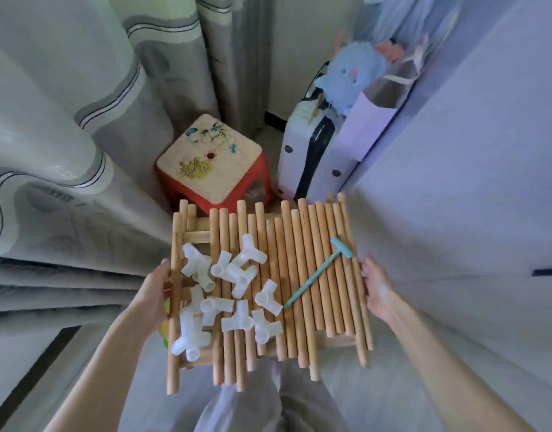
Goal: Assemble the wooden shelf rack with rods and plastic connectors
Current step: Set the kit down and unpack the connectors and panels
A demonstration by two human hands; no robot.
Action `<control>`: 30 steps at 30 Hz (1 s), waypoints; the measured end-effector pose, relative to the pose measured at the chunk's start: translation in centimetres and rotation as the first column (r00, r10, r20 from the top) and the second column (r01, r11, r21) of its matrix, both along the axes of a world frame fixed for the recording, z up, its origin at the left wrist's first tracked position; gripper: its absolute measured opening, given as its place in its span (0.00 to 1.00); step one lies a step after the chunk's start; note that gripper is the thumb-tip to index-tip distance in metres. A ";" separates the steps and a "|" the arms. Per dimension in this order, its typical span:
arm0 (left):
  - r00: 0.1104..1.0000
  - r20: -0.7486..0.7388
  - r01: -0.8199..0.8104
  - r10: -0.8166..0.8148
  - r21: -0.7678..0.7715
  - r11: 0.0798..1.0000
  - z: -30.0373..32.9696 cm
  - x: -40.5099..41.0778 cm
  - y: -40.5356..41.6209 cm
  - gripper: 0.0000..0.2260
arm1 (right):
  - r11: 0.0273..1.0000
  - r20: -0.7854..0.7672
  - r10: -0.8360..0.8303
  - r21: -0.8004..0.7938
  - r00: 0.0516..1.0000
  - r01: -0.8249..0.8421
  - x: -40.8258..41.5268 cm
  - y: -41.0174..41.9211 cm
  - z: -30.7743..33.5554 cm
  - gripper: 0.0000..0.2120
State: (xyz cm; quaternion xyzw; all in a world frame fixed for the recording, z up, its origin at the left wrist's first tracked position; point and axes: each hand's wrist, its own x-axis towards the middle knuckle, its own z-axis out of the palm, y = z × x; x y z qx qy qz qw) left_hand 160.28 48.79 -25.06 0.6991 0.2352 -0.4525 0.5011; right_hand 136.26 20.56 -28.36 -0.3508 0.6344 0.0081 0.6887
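Rods: I see a layer of wooden rods (pixel 302 285) lying side by side, roughly parallel, across a wooden frame (pixel 203 232), carried in the air over the person's legs.
Connectors: a loose heap of white plastic connectors (pixel 228 294) on top of the rods, toward the left half.
Mallet: small teal mallet (pixel 318 273) lying slantwise on the rods, right of the connectors, head away from the person.
Left hand: left hand (pixel 153 299) against the left edge of the load, fingers curled around the outer rod.
Right hand: right hand (pixel 377 291) at the right edge, fingers hooked under it; I cannot see the fingertips.
Surroundings: red stool (pixel 210 165) with patterned top beyond the load, white suitcase (pixel 302 160) to its right, curtain (pixel 66 135) at left.
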 end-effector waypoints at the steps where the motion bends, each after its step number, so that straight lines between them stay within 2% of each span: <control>1: 0.999 -0.001 0.047 -0.047 0.014 0.999 -0.1 -0.2 -0.4 0.20 | 0.999 -0.002 -0.042 -0.008 0.999 0.042 -1.3 0.8 0.2 0.26; 7: 0.935 -0.034 0.353 -0.353 0.015 0.935 0.0 -1.3 -3.2 0.24 | 0.949 0.010 -0.314 -0.017 0.950 0.314 -9.2 6.4 1.1 0.25; 14: 0.768 -0.046 0.638 -0.638 -0.020 0.770 0.6 -6.1 -8.8 0.24 | 0.810 0.019 -0.586 0.011 0.810 0.586 -18.5 13.6 2.6 0.23; 21: 0.430 -0.010 0.901 -0.903 -0.063 0.430 1.7 -15.0 -14.9 0.19 | 0.574 0.005 -0.819 0.027 0.574 0.819 -27.3 19.3 3.8 0.25; 26: 0.199 0.016 0.977 -0.980 -0.076 0.197 0.6 -21.8 -19.1 0.17 | 0.424 0.102 -0.903 0.059 0.417 0.904 -32.4 23.0 2.8 0.26; 28: 0.091 -0.015 0.993 -0.996 -0.071 0.092 0.3 -24.4 -20.7 0.17 | 0.336 0.095 -0.939 0.065 0.330 0.939 -33.5 24.1 2.4 0.26; 30: 0.020 -0.020 0.998 -1.000 -0.054 0.021 -0.7 -26.8 -22.0 0.17 | 0.254 0.084 -0.965 0.056 0.249 0.966 -34.3 25.0 1.6 0.25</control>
